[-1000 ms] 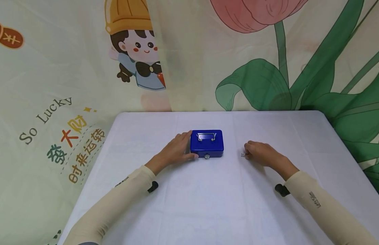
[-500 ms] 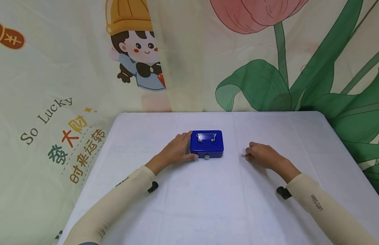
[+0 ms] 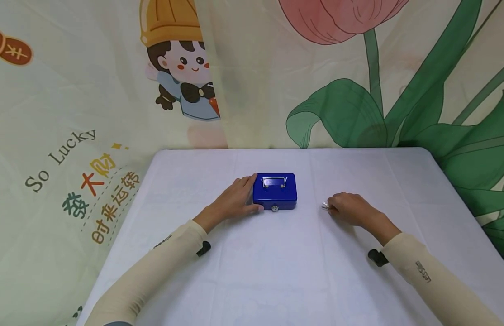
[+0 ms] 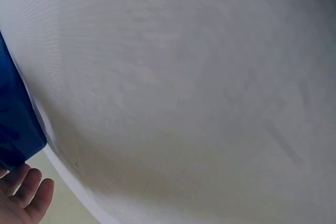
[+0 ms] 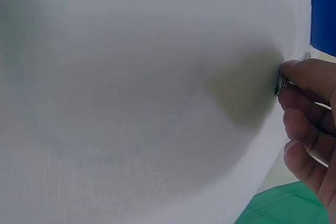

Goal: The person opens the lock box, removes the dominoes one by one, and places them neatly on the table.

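Note:
A small blue metal cash box [image 3: 275,186] stands on the white-covered table, its lid down. It has a folding wire handle on top and a round silver lock [image 3: 275,208] on the front. My left hand [image 3: 232,199] holds its left end, thumb at the front corner and fingers at the back; in the left wrist view, fingertips [image 4: 32,179] touch the blue corner. To the right of the box, apart from it, my right hand [image 3: 351,208] pinches small silvery keys [image 3: 325,205] between thumb and fingers. Their metal ring [image 5: 281,83] shows in the right wrist view, the rest mostly hidden.
The white tablecloth [image 3: 276,267] covers the table around both hands. Behind the table's far edge hangs a printed cloth backdrop [image 3: 252,81] with a cartoon figure and a large flower.
My right hand has shifted slightly towards me and to the right and turned a little, and the keys' angle has changed with it. My left hand and the cash box stay in place.

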A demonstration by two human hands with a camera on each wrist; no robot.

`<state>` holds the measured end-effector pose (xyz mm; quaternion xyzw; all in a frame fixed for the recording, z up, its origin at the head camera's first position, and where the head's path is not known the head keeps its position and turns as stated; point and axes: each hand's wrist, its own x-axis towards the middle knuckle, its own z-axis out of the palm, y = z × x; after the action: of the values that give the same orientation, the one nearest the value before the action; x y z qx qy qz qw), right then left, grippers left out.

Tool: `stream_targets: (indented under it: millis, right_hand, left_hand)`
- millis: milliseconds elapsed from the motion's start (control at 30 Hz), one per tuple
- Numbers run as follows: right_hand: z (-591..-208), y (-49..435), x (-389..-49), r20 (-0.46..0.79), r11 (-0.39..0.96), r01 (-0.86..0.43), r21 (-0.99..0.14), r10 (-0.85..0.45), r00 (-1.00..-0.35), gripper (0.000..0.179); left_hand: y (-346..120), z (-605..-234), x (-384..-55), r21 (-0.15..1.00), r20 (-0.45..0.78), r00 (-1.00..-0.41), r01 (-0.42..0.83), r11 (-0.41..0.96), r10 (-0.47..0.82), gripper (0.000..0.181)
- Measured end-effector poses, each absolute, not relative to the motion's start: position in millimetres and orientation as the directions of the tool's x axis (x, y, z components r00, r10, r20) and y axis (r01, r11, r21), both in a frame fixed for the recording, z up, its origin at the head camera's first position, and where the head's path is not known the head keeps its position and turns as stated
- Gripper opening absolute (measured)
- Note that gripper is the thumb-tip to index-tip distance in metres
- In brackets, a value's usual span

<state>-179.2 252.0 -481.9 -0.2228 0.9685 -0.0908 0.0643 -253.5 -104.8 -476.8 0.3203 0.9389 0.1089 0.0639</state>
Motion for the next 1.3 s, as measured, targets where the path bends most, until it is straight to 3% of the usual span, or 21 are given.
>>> stream_targets:
  millis: [1300]
  right_hand:
    - [-471.0,194.2,-164.5,-0.084,0.863,-0.346,-0.368,-0.401,-0.912,0.011]
  left_hand:
    - [-105.1,-479.9,-255.0,0.242,-0.043,-0.786,0.591,0.77,0.617,0.107]
